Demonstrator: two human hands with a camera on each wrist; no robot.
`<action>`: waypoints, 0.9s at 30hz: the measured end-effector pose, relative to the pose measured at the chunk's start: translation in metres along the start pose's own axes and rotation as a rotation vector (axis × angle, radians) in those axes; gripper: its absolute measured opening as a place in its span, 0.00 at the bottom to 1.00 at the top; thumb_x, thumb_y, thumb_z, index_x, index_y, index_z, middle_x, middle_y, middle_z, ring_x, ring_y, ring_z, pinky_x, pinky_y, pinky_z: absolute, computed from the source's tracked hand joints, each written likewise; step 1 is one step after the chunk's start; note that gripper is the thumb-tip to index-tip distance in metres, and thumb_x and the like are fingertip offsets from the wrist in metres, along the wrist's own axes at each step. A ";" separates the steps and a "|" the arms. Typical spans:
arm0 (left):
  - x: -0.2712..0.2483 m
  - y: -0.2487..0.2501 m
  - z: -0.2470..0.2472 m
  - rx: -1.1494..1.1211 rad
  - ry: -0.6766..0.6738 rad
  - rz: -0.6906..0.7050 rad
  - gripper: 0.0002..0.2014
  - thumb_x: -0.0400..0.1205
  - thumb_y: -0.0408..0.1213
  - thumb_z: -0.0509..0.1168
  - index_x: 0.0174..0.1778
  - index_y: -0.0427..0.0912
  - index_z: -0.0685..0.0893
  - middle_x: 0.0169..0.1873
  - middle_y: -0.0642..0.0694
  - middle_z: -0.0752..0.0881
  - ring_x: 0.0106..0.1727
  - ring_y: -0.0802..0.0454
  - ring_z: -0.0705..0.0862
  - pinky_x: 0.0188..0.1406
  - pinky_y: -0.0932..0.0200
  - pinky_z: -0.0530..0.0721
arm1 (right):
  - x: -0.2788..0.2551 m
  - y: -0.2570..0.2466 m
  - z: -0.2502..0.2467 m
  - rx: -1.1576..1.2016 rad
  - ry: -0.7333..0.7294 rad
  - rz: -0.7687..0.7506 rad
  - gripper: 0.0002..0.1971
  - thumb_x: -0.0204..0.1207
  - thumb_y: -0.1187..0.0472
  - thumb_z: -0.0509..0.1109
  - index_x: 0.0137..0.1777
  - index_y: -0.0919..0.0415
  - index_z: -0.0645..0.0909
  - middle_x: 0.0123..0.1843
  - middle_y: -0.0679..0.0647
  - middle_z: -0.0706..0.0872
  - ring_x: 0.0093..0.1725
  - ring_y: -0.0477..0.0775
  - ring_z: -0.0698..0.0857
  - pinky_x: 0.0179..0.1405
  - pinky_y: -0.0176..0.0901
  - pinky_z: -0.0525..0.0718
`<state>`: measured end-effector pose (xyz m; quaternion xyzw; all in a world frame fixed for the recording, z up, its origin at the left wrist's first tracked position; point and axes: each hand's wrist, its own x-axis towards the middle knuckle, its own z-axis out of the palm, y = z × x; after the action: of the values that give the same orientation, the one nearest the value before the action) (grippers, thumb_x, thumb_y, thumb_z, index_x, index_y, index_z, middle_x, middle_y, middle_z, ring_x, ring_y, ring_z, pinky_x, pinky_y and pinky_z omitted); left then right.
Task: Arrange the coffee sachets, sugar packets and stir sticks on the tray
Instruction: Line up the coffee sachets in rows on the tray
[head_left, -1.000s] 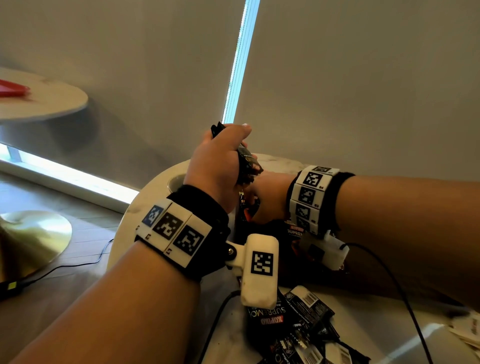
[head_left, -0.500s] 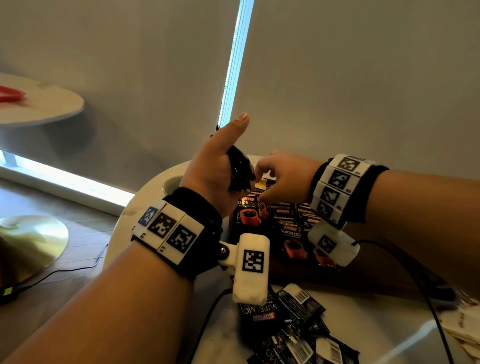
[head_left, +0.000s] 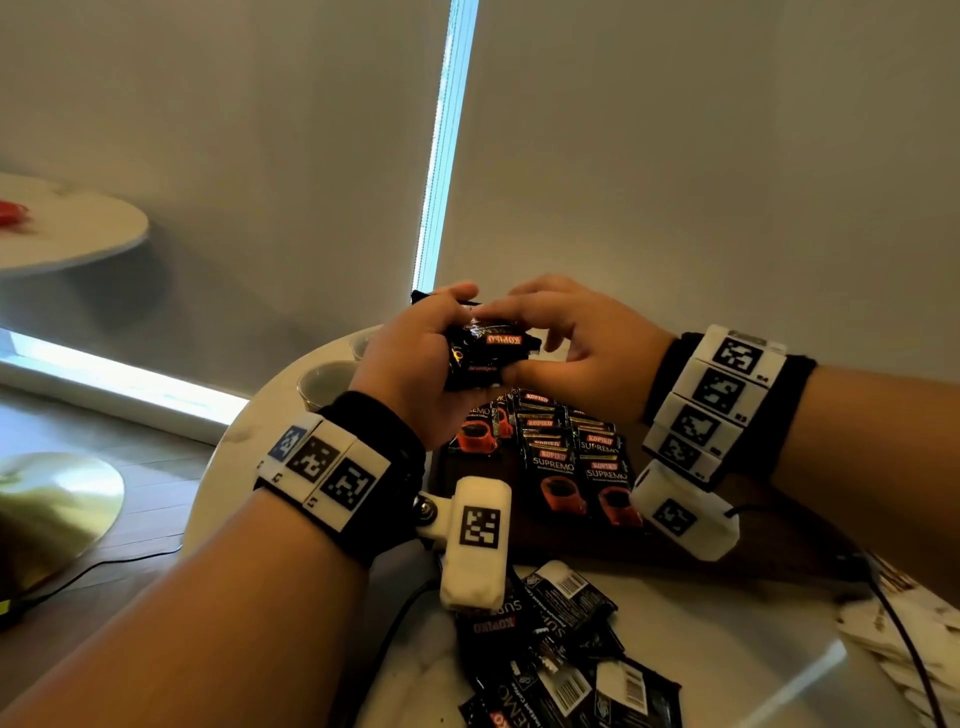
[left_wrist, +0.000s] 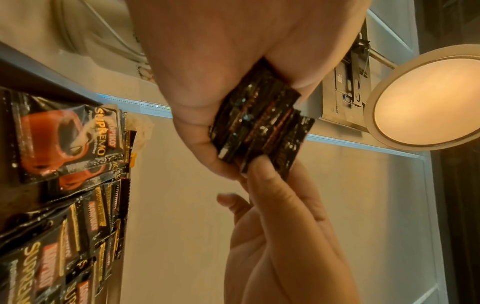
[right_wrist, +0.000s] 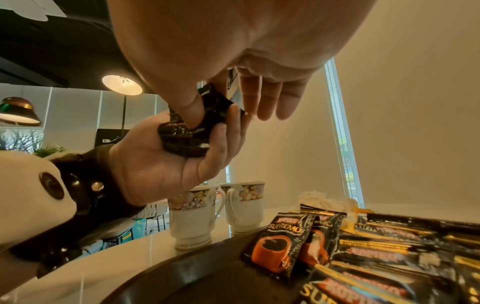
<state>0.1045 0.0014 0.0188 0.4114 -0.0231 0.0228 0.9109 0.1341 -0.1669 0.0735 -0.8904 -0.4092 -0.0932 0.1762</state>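
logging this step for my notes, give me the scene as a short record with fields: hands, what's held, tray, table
left hand: left hand grips a stack of Kopiko coffee sachets above the tray
right hand: right hand pinches the top sachet of that stack, thumb and forefinger
tray: dark tray holds overlapping rows of Kopiko Supremo sachets, face up
table: white table with a loose pile of sachets near the person
cups: two floral-rimmed cups stand beside the tray
stir sticks: not seen
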 end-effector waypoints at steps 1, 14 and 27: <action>0.000 0.000 -0.001 -0.005 0.003 -0.012 0.18 0.85 0.31 0.59 0.72 0.45 0.79 0.62 0.31 0.85 0.53 0.35 0.92 0.40 0.43 0.91 | -0.001 0.001 0.000 -0.006 -0.006 0.002 0.26 0.77 0.53 0.75 0.76 0.40 0.77 0.65 0.41 0.78 0.56 0.28 0.73 0.52 0.30 0.71; 0.010 -0.005 -0.009 0.016 0.028 -0.082 0.20 0.86 0.38 0.65 0.75 0.44 0.77 0.62 0.33 0.86 0.46 0.40 0.92 0.34 0.47 0.88 | -0.003 0.010 -0.003 -0.134 -0.022 -0.114 0.26 0.78 0.54 0.77 0.76 0.45 0.79 0.63 0.44 0.86 0.60 0.40 0.80 0.58 0.35 0.76; 0.008 -0.005 -0.007 0.197 -0.012 -0.080 0.24 0.84 0.52 0.69 0.73 0.45 0.78 0.49 0.44 0.83 0.40 0.51 0.84 0.29 0.55 0.85 | 0.001 0.006 -0.007 -0.032 0.108 0.097 0.12 0.89 0.54 0.59 0.50 0.53 0.83 0.38 0.53 0.84 0.37 0.53 0.82 0.34 0.45 0.77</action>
<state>0.1125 0.0031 0.0106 0.4998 -0.0096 -0.0138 0.8660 0.1395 -0.1728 0.0792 -0.9056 -0.3540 -0.1389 0.1879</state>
